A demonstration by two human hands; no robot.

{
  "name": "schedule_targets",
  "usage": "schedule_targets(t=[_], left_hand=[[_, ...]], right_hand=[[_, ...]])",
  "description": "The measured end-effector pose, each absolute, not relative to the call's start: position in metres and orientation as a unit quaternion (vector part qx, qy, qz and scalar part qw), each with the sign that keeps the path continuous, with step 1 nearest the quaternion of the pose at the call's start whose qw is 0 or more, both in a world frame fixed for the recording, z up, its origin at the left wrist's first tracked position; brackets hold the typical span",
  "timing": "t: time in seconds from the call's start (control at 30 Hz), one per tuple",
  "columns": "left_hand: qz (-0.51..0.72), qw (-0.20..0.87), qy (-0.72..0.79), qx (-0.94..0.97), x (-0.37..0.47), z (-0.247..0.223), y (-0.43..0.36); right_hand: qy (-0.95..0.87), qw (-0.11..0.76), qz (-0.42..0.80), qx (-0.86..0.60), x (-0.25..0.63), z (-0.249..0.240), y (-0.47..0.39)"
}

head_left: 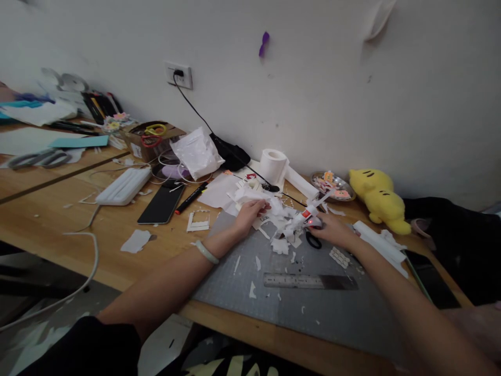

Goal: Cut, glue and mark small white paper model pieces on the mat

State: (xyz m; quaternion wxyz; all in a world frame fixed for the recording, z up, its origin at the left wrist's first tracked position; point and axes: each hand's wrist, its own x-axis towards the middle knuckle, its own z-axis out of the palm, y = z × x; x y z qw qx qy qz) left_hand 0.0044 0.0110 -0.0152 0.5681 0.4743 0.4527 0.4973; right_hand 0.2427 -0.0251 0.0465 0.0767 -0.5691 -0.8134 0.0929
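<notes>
My left hand, with a pale bangle on its wrist, is closed at a heap of crumpled white paper. The fingers seem to pinch an edge of that paper, though the exact grip is small in view. To its right, my right hand is wrapped round a white hot glue gun with a red label and a small red light. A clear glue stick pokes out of the gun's upper end. Below the gun, a black scissors handle shows beside my right fingers. White scraps hide the nozzle.
A steel ruler and paper scraps lie on the grey cutting mat. Behind stand a tissue roll and a metal bowl. A black cord runs from the wall socket. Phones, a power bank and yellow plush toys flank the mat.
</notes>
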Motion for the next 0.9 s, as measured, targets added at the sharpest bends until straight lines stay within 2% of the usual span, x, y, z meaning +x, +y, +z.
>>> schedule_targets(t=[0.9], left_hand=[[0.516,0.627,0.409,0.417,0.003,-0.026,0.018]], right_hand=[[-0.815,0.086,0.092,-0.565,0.256,0.044,-0.020]])
